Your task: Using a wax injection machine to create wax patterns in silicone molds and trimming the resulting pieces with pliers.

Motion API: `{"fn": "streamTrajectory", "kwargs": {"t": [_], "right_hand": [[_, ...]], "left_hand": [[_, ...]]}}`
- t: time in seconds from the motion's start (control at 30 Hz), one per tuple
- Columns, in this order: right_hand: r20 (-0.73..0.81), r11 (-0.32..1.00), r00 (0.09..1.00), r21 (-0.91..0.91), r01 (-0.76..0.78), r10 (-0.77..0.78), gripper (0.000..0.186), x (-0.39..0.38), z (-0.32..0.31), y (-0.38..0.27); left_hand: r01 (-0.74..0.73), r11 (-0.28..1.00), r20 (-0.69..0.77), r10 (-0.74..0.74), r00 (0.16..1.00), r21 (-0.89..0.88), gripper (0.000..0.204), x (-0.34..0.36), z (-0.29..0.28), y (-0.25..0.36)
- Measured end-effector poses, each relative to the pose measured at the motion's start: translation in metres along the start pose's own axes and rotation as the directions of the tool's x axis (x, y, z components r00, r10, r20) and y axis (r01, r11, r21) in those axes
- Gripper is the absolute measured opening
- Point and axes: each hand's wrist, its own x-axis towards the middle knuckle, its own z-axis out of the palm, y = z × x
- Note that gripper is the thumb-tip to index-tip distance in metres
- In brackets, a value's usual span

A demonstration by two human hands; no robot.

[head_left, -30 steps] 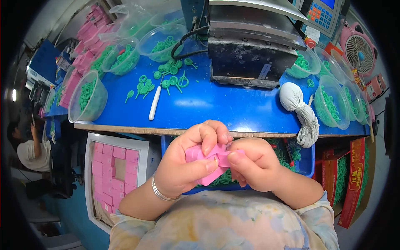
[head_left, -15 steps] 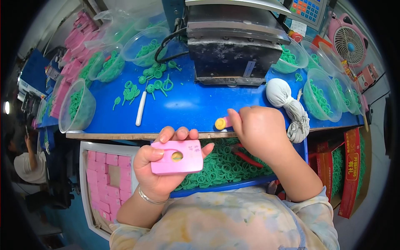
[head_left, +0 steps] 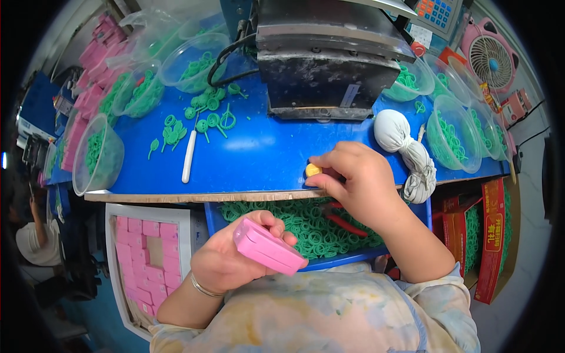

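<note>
My left hand (head_left: 222, 262) holds a pink rectangular block (head_left: 266, 247), tipped so that a long side with a thin slit faces up. Its fingers curl behind the block. Over the front edge of the blue tabletop, my right hand (head_left: 360, 173) pinches a small plug with a round yellow end (head_left: 313, 170); the fingers hide the rest of it. Below and between the hands, a blue tray (head_left: 353, 256) holds many green rings (head_left: 312, 226) and red-handled pliers (head_left: 346, 225).
On the table (head_left: 253, 159) lie a white-handled pick (head_left: 189, 157), loose green pieces (head_left: 172, 133) and a tied white cloth bundle (head_left: 393, 130). A dark press (head_left: 326, 82) stands behind. Clear bowls (head_left: 112, 162) flank it. A tray of pink blocks (head_left: 138, 247) sits lower left.
My left hand has lowered and turned the pink block from its broad face, with a round hole, to its slit side. My right hand has turned, its fingers now around the yellow-ended plug.
</note>
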Motion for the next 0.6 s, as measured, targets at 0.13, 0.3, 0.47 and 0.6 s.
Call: {"fn": "streamTrajectory", "kwargs": {"t": [0.13, 0.3, 0.47, 0.6], "right_hand": [[-0.134, 0.996, 0.991, -0.086, -0.008, -0.004, 0.022, 0.0, 0.003, 0.009], [-0.164, 0.974, 0.975, 0.199, -0.113, 0.147, 0.023, -0.02, -0.001, -0.019], [0.351, 0.262, 0.92, 0.884, -0.387, 0.176, 0.027, -0.043, 0.015, -0.04], [0.481, -0.03, 0.852, 0.873, -0.486, 0.206, 0.029, -0.037, 0.013, -0.043]], "left_hand": [[0.071, 0.944, -0.268, 0.019, 0.963, 0.321, 0.052, -0.003, 0.009, -0.001], [-0.226, -0.075, 0.233, 0.481, 0.845, 0.971, 0.043, -0.003, 0.013, 0.004], [-0.223, -0.534, 0.534, 0.546, 0.646, 0.815, 0.053, 0.024, 0.02, -0.001], [-0.452, -0.519, 0.674, 0.407, 0.616, 0.726, 0.064, 0.035, 0.026, -0.01]]}}
